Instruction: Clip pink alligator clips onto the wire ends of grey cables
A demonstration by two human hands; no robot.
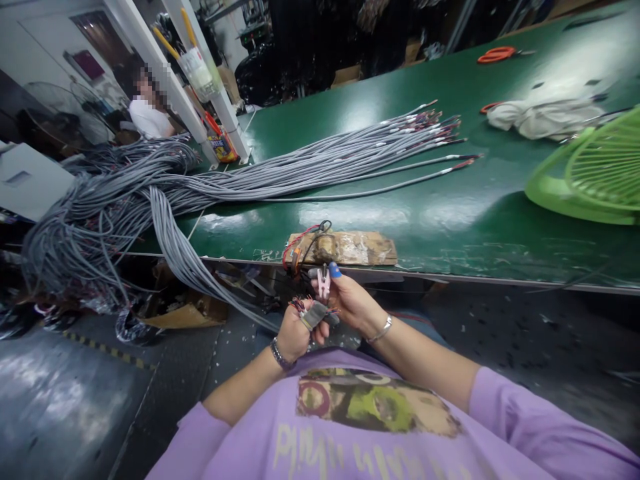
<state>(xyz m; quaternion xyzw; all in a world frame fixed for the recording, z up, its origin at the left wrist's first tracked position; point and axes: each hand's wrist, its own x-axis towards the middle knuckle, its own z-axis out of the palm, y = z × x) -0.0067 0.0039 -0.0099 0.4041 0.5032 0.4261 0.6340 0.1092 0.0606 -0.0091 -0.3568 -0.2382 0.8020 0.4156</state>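
My left hand is closed around the ends of a bundle of grey cables, with thin coloured wires poking out above the fist. Grey covers sit on some of its fingers. Just above and to the right, my right hand, with a blue cover on the thumb, pinches a small pale pink two-armed tool. The tool's exact kind is hard to make out. Both hands are close together in front of the table edge.
A worn wooden block with red and black leads lies at the edge of the green table. More grey cables stretch across it. At right are orange-handled scissors, a pale cloth and a green fan. A person is at back left.
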